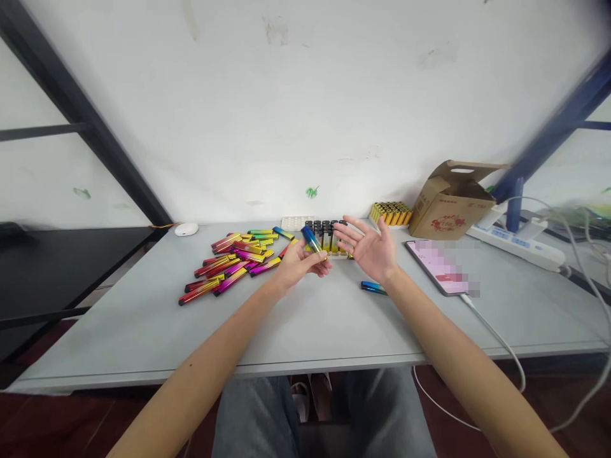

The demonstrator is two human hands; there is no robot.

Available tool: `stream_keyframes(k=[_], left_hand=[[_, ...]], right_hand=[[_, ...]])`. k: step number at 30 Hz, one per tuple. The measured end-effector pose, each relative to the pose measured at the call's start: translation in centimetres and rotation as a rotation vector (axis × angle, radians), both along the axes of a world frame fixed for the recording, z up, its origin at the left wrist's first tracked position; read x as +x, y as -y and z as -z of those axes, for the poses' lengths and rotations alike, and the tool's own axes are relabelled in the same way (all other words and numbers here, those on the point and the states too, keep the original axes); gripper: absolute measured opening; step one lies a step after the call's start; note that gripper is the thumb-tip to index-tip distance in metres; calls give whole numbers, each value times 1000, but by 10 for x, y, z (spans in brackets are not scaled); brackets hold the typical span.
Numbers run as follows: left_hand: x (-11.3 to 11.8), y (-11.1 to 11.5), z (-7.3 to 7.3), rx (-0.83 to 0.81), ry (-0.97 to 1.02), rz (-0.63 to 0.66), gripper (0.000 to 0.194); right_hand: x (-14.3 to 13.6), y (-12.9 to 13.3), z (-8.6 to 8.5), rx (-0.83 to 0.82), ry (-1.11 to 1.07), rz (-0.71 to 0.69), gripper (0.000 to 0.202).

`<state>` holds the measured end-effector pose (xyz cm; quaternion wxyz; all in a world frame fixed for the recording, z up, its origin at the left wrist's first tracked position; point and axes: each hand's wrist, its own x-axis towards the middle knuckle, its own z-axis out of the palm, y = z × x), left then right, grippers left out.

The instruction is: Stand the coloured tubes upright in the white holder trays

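My left hand [303, 264] is closed round a shiny blue metallic tube [311, 238], which tilts up and to the left over the desk. My right hand [370, 248] is open beside it, palm showing and fingers spread, with nothing in it. Just behind both hands stand several black-topped upright pieces [326, 228] in a white holder, partly hidden by the hands. Another blue tube [373, 288] lies on the desk under my right wrist. To the left of my left hand is a loose heap of shiny red, gold, purple and green tubes [238, 257].
A white tray with holes [294, 222] sits against the wall. Yellow cylinders [392, 214] stand packed beside an open cardboard box [451, 203]. At right lie a phone [442, 267] on a cable and a power strip [520, 245]. A white case [186, 229] is at back left.
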<state>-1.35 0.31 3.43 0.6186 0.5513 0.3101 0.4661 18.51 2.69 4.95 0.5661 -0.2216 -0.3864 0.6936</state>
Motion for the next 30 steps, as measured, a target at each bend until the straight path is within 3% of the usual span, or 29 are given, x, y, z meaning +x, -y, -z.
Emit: stream_keyframes(k=[8,13,21,27,30], left_hand=[[1,-2,-3,-174,186,-80,20],[-1,-3,-8,-130,268,-135,13],[-8,-1,-14,-212,315,-24,17],[-10,-1,-16,-282,389,42,46],[-10,0,-17,-313,390,96,51]], right_hand=[[3,-1,2,-20,-112,-64,66],[3,-2,3,-39,-134,-52,68],[4,-3,3,-61,-188,-52,69],[4,-3,3,-62,-185,-50,67],[4,-2,2,-67,-175,-44,65]])
